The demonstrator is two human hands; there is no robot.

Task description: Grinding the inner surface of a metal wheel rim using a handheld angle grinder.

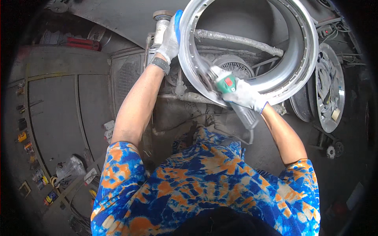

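A large silvery wheel rim (311, 45), with small holes along its flange, stands tilted in front of me. My left hand (171, 41), in a white glove with blue-coated fingers, grips its outer left edge; the fingertips are partly hidden. A dark band circles that wrist. My right hand (247, 94), also gloved, is closed around a green angle grinder (225, 84) with a red switch. The grinder's head lies at the lower left inner side of the rim, where its disc is smeared by motion. Its cord hangs below the hand.
A wrapped bar (240, 39) shows through the rim's opening. Behind the rim sits a round finned part (232, 65). An oval metal tray (328, 88) with scraps hangs at the right. At the lower left are a plastic bag (71, 169) and several small yellow packages.
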